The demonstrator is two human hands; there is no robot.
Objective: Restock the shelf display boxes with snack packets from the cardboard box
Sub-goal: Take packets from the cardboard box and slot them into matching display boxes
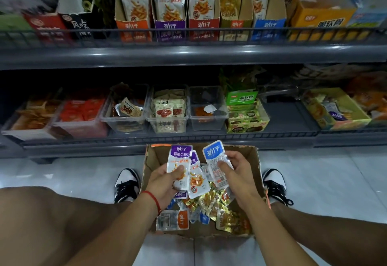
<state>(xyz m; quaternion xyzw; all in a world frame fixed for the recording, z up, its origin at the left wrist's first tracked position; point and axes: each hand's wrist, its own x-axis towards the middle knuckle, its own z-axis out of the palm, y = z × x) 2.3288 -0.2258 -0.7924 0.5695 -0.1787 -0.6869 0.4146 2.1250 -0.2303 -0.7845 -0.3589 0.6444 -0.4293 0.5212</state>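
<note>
The upper shelf point(188, 56) runs across the view at twelve o'clock, carrying a row of upright display boxes: orange point(134, 28), purple point(170, 28), red point(204, 27), gold point(235, 27) and blue point(268, 28), each already showing packets. Below it, the lower shelf point(167, 137) holds clear plastic tubs point(167, 123) and open cartons.

At six o'clock from the shelves, on the floor between the person's shoes, sits the cardboard box point(254, 161), with loose snack packets point(213, 205) in gold, orange and blue heaped at its bottom.

The left hand point(165, 181) is raised over the box at its ten o'clock side, thumb and fingers pinching two purple packets point(180, 161), fanned apart. The right hand point(238, 173), at two o'clock, pinches a single blue packet point(215, 161) between thumb and fingers, its printed back showing.

Judged from here, the sorting step is under way and nothing in hand has yet reached the shelf. The risks look plain. The fanned purple pair is held by one pinch near the lower edge, so the rear packet could slide out and drop back into the heap on the lift. The purple and blue boxes stand apart with red and gold between, so a hurried reach could put a packet in the wrong colour. Both boxes look nearly full, and forcing a packet in could tip or crumple those in front.
</note>
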